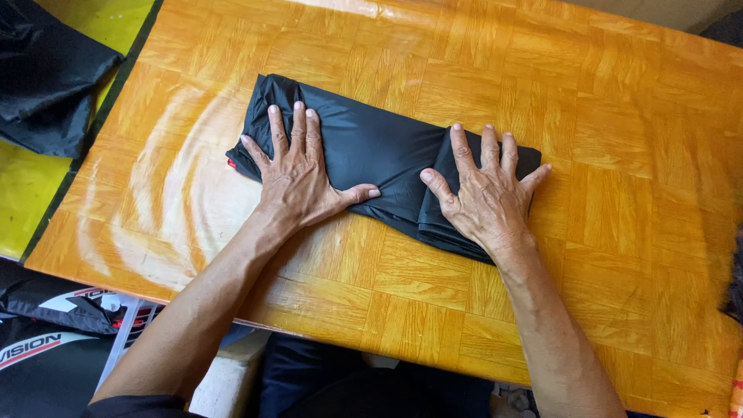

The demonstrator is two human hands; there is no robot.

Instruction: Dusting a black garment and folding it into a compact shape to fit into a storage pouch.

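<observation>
Left hand: the left hand lies flat, palm down, fingers spread and straight, pressing the left half of the folded black garment of thin, slightly shiny fabric; it grips nothing, only bears down.
Right hand: the right hand is likewise flat and released, palm down on the right end of the garment, where a thicker stack of folded layers shows at the edge below the thumb.
Thing in hand: the garment sits at the centre of the frame as a long, narrow bundle slanting from upper left down to lower right, with 1 small red tag or trim peeking out at its left end, just beside the left little finger.
Surface: it rests on a glossy orange-yellow wooden table with a parquet pattern, which fills most of the frame.
Step, as judged: both palms seem to be smoothing and flattening a fold already made; the bundle looks partly folded, not yet compact.
Next move, as judged: another fold would call for 1 hand to pin the bundle while the other lifts an end and carries it over, keeping the slippery layers from sliding apart.
Around: more crumpled black fabric lies at the upper left on a yellow-green surface, well apart from the hands.
</observation>
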